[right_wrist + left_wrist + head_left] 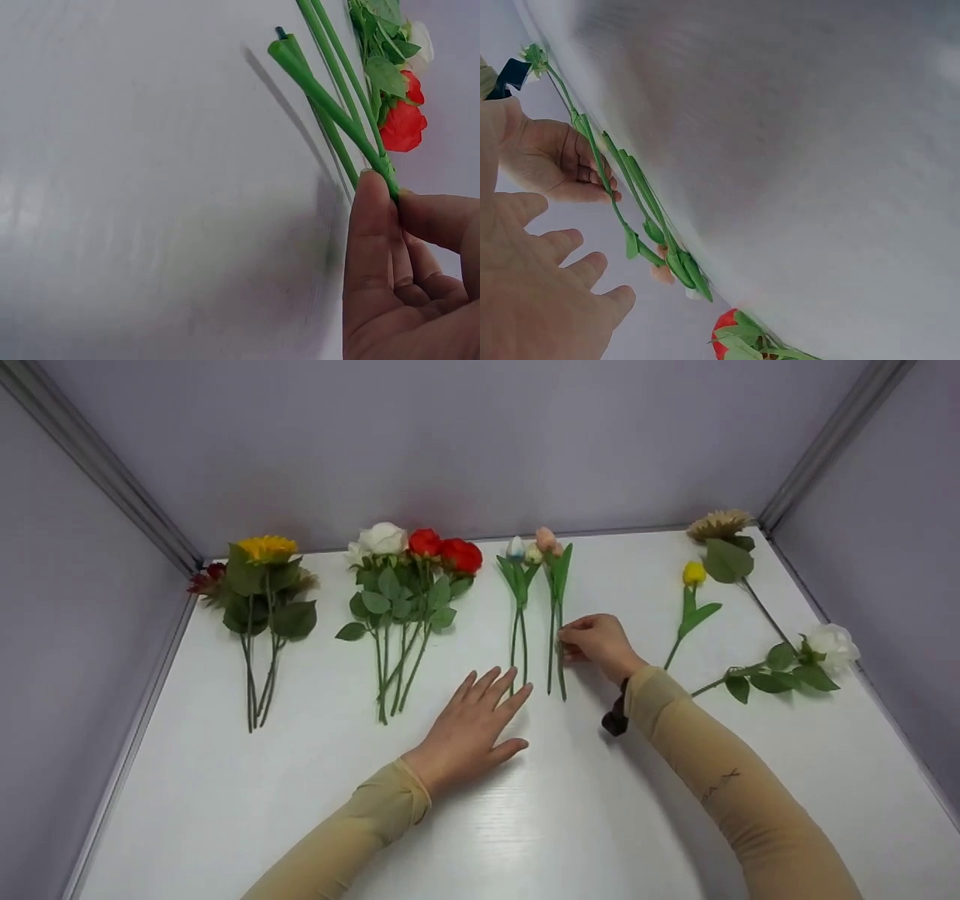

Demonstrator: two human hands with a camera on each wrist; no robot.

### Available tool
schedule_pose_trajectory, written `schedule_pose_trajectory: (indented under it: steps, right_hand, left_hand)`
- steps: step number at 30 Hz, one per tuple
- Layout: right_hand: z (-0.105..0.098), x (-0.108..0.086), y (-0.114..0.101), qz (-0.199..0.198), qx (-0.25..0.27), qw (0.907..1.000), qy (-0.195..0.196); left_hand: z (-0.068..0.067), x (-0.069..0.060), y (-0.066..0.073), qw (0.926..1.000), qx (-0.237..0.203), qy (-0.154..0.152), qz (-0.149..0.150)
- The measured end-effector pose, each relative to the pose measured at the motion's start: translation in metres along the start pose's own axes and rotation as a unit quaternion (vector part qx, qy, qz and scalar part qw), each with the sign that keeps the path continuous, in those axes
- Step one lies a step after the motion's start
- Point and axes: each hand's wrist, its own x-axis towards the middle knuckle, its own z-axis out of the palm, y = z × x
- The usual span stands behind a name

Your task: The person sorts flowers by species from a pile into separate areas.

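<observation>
My right hand (600, 645) pinches the green stem of a pink tulip (547, 540) between thumb and fingertips. In the right wrist view that stem (330, 105) slants across another stem beside it. My left hand (469, 731) is spread with straight fingers, its fingertips by the lower stems of the pale tulips (517, 577), holding nothing; whether it touches them I cannot tell. The left wrist view shows the left fingers (577, 270) spread and the right hand (562, 161) at the stem.
At the left lies a bunch with a yellow sunflower (268, 550). White and red roses (461, 556) lie left of the tulips. On the right are a yellow tulip (694, 574), a beige flower (718, 525) and a white rose (831, 647). Grey panels (480, 442) wall the white table (300, 795).
</observation>
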Motion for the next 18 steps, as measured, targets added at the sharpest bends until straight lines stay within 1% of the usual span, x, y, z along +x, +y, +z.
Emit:
schedule_pose_trajectory:
  steps: [6, 11, 15, 18]
  right_hand:
    - [0.002, -0.002, 0.004, -0.013, 0.013, 0.9998, 0.003]
    - [-0.005, -0.006, 0.004, -0.018, 0.014, 0.9997, 0.006]
    - [-0.022, -0.012, 0.002, -0.025, -0.011, 0.9994, 0.021]
    - [-0.044, -0.019, 0.001, -0.025, -0.033, 0.9986, 0.034]
  left_hand:
    - [0.005, 0.002, 0.006, 0.9999, -0.004, -0.009, 0.004]
    - [0.008, 0.005, 0.012, 0.9998, -0.008, -0.011, 0.013]
    - [0.009, 0.009, 0.019, 0.9996, -0.006, -0.002, 0.027]
    - [0.010, 0.014, 0.026, 0.9993, -0.006, 0.004, 0.038]
